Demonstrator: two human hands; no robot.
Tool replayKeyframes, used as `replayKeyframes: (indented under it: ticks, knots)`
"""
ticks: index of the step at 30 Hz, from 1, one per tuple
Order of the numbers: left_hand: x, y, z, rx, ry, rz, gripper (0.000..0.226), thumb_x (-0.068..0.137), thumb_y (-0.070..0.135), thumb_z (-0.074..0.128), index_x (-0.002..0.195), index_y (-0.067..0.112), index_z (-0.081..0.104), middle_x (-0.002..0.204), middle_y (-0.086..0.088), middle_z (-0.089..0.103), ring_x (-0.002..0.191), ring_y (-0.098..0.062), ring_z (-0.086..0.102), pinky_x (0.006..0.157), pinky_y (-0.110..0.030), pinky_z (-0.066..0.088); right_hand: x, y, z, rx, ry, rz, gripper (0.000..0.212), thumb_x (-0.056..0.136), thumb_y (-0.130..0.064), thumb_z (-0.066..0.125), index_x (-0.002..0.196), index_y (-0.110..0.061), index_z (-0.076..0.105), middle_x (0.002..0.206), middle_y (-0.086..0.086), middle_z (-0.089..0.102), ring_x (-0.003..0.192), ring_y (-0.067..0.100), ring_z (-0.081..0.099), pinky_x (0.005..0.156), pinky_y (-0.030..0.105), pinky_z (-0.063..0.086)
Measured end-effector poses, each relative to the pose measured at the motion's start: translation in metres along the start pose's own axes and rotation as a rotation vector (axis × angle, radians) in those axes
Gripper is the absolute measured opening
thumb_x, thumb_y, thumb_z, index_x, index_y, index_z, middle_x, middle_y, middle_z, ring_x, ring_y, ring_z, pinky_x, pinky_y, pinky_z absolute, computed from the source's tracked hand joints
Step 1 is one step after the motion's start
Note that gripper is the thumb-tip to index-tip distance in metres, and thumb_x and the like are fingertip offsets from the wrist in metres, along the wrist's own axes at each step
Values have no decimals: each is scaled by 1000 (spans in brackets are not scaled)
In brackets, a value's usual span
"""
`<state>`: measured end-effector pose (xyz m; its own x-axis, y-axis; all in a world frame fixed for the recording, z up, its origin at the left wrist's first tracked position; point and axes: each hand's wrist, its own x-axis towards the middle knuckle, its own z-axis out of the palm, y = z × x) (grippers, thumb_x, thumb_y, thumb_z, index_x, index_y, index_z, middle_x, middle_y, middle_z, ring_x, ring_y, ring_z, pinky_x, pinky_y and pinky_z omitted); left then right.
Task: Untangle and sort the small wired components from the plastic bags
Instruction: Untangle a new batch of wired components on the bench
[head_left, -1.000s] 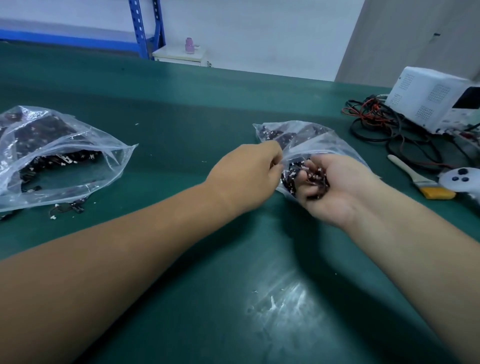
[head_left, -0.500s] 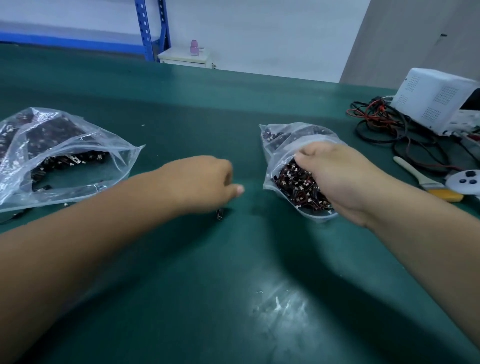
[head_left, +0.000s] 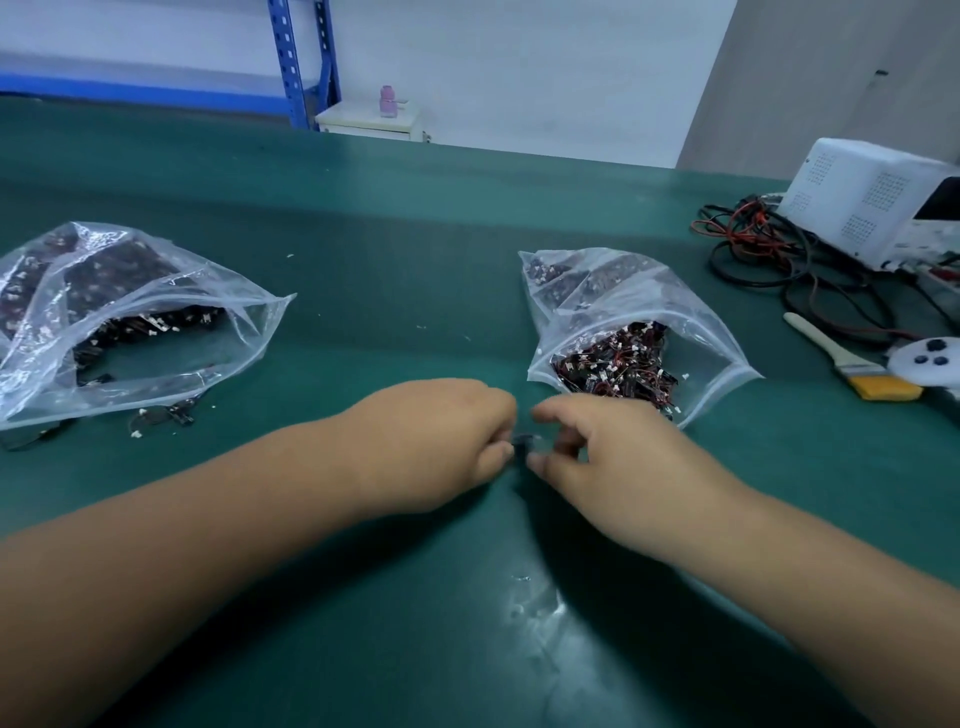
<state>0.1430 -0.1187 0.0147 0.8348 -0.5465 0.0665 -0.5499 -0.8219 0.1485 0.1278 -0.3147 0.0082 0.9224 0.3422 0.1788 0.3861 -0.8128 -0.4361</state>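
Both hands meet low at centre over the matte green surface. Left hand has its fingers curled under and its thumb tip on a small dark component. Right hand pinches the same piece from the other side with thumb and bent fingers, index held a bit higher. The piece is blurred and mostly hidden, so its shape is unclear. The hands are nearly touching, just in front of the right bag's mouth.

Right bag: clear thin plastic, crinkled and glossy, with a zip-type rim, its mouth gaping toward the person. Inside is a tangled heap of wired components: thin red and black leads, tiny white plug ends and dark bodies. More sit packed at the closed far end.

Left bag: same clear film but larger, with its mouth open to the right, holding dark component clusters. A few loose pieces lie on the surface just beside its near edge.

Far right there is a white boxy power supply with dotted vent grids, and its front panel is cut off by the frame. Next to it lie looped black and red cables. A flat brush with a pale handle and yellow bristles lies touching a white controller with dark buttons.

Behind the surface stand a blue perforated steel rack and a small white cabinet with a pink bottle on top. The surface has a scuffed shiny patch near the person.
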Motion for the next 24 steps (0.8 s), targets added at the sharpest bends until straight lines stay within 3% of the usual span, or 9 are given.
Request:
replayKeyframes:
  ticks: [3, 5, 8, 10, 13, 15, 17, 20, 24]
  knots:
    - [-4, 5, 2, -90, 54, 130, 12, 97, 36, 49, 89, 32, 41, 89, 14, 46, 82, -9, 44, 72, -27, 36, -1, 2, -1, 31, -55, -40, 19, 88, -41, 68, 80, -27, 60, 69, -8, 61, 66, 8, 55, 58, 22, 43]
    - [-9, 3, 3, -156, 92, 111, 7, 97, 37, 50, 96, 34, 44, 93, 17, 47, 83, -2, 44, 73, -20, 34, -3, 4, -5, 14, -96, -40, 21, 88, -41, 68, 74, -31, 57, 63, -10, 58, 61, 6, 51, 53, 21, 38]
    - [-24, -9, 7, -236, 102, 49, 27, 95, 51, 49, 119, 38, 46, 105, 26, 42, 93, 9, 42, 82, -4, 31, 1, 13, -23, -55, -99, 53, 14, 87, -40, 69, 76, -36, 61, 68, -23, 61, 59, -1, 54, 50, 17, 38]
    - [-37, -21, 5, -192, 123, 36, 32, 93, 56, 46, 120, 39, 46, 114, 27, 43, 102, 7, 42, 91, -12, 35, 7, 27, -42, -53, 24, 162, 11, 84, -39, 70, 75, -38, 64, 67, -27, 63, 62, -5, 56, 47, 15, 35]
    - [-58, -45, -6, -38, 173, -20, 27, 92, 51, 52, 113, 33, 54, 115, 20, 52, 108, -6, 50, 97, -29, 42, 16, 40, -55, -71, 177, 206, 6, 89, -26, 67, 84, -30, 67, 68, -20, 66, 64, -1, 59, 58, 23, 42]
    - [-74, -61, -10, 34, 200, -96, 24, 90, 49, 54, 108, 33, 57, 110, 20, 54, 104, -7, 51, 95, -28, 42, 18, 38, -50, -62, 164, 179, 8, 93, -12, 59, 97, -17, 63, 81, -14, 68, 73, 8, 62, 67, 32, 49]
    - [-93, -73, -10, 64, 239, -171, 19, 90, 44, 59, 105, 33, 58, 106, 21, 54, 101, -7, 52, 92, -24, 40, 14, 32, -42, -104, 156, 113, 11, 92, -8, 54, 93, -18, 60, 93, -12, 66, 82, 15, 59, 71, 35, 49]
    - [-118, -89, -7, 154, 318, -311, 18, 89, 34, 62, 105, 27, 61, 106, 15, 57, 102, -13, 53, 94, -28, 40, 2, 7, -30, -200, 191, -79, 9, 89, -22, 55, 84, -24, 62, 79, -14, 62, 77, 11, 56, 69, 38, 52]
    - [-123, -110, -17, 173, 418, -555, 21, 92, 25, 56, 110, 16, 62, 110, 2, 60, 104, -25, 56, 92, -40, 46, 4, -34, 5, -80, -14, -315, 20, 91, -38, 49, 88, -27, 65, 82, -15, 59, 81, 10, 57, 75, 38, 52]
